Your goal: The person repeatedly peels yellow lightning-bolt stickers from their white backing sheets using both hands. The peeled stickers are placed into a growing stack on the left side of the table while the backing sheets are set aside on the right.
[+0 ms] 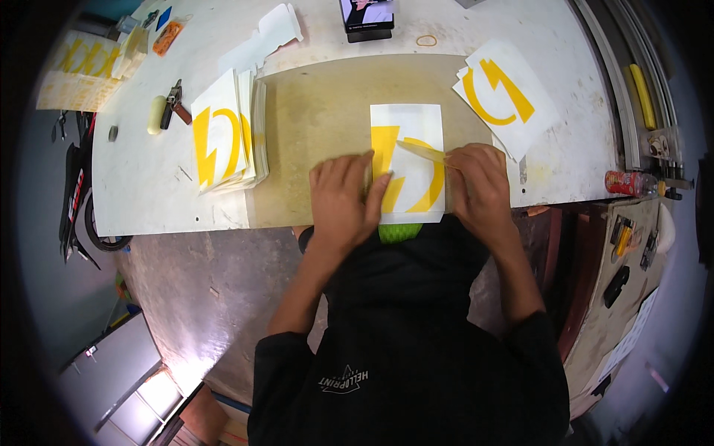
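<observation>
While my left hand point(343, 195) lies flat and spread on the sheet point(408, 162), my right hand point(480, 181) pinches a strip point(421, 151).
Sheet sits on the mat point(320, 111) at the table point(149, 186) edge, long axis pointing away from me; strip slants up-left across its yellow shape. Stack point(227, 134) left, another sheet point(506, 93) right.

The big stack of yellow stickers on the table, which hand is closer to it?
Left. The left hand lies just right of the sticker stack; the right hand is farther right, across the single sheet.
</observation>
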`<state>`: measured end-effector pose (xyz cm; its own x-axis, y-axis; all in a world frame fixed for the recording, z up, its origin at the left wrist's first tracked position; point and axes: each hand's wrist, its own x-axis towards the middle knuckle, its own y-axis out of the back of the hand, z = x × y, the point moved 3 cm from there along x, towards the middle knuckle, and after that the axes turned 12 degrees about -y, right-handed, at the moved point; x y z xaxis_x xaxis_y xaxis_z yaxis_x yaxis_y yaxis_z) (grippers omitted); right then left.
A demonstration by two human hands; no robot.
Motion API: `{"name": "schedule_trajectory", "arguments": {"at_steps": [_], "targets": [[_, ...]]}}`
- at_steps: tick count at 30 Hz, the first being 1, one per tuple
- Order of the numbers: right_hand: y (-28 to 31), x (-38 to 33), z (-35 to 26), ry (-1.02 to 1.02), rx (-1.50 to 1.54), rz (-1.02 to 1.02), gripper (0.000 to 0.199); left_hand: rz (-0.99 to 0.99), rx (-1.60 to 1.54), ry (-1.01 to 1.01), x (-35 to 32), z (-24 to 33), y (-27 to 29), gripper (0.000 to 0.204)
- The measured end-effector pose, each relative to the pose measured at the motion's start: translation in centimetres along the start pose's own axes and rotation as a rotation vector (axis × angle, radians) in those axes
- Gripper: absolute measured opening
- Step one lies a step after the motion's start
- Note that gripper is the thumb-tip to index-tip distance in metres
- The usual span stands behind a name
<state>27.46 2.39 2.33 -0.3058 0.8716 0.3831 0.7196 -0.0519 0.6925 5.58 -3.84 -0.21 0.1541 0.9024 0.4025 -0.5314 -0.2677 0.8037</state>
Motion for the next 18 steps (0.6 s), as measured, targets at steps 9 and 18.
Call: {"name": "schedule_trajectory", "arguments": {"at_steps": [9, 18], "targets": [[-4.9, -2.1, -2.0, 0.230, -0.243, -0.154, 0.023, -0.262, -0.293, -0.085, 3.6, -4.0, -0.3, 0.100], [-7.2, 0.6, -0.1, 0.173, -0.274, -0.078, 0.021, -0.306, -0.101, -0.098, 0.4, -3.5, -1.5, 0.132]]}}
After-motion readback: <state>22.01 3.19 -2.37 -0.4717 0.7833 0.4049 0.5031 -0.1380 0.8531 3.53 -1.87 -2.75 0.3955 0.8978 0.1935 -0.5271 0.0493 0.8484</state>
